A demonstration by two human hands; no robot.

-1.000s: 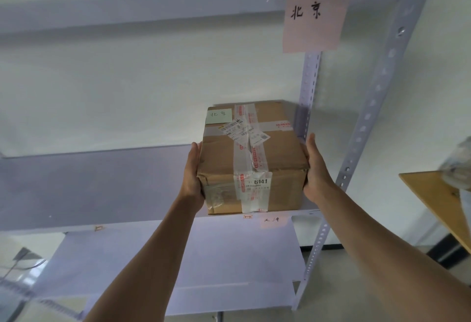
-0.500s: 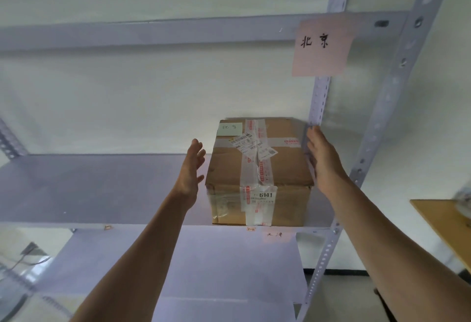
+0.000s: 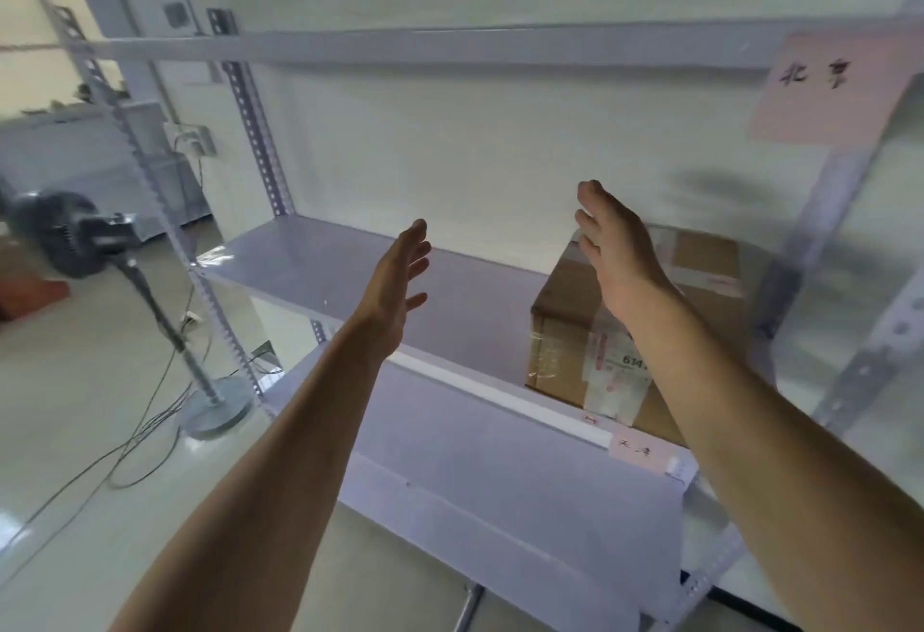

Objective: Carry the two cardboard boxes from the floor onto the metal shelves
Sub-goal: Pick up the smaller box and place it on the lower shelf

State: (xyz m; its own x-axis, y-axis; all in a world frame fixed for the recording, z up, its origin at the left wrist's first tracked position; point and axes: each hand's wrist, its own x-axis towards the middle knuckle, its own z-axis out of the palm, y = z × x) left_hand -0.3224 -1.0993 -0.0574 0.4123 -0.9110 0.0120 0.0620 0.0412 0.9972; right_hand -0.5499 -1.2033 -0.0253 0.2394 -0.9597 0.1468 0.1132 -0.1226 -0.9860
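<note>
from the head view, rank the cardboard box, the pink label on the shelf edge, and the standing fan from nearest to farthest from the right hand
1. cardboard box: on the shelf, directly behind the right hand.
2. pink label: below, on the shelf's front edge.
3. standing fan: far left, on the floor.

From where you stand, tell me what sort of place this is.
Probably a parcel sorting or storage room: bare metal shelves with handwritten destination labels, a taped box shelved, and a fan on the floor.
</note>
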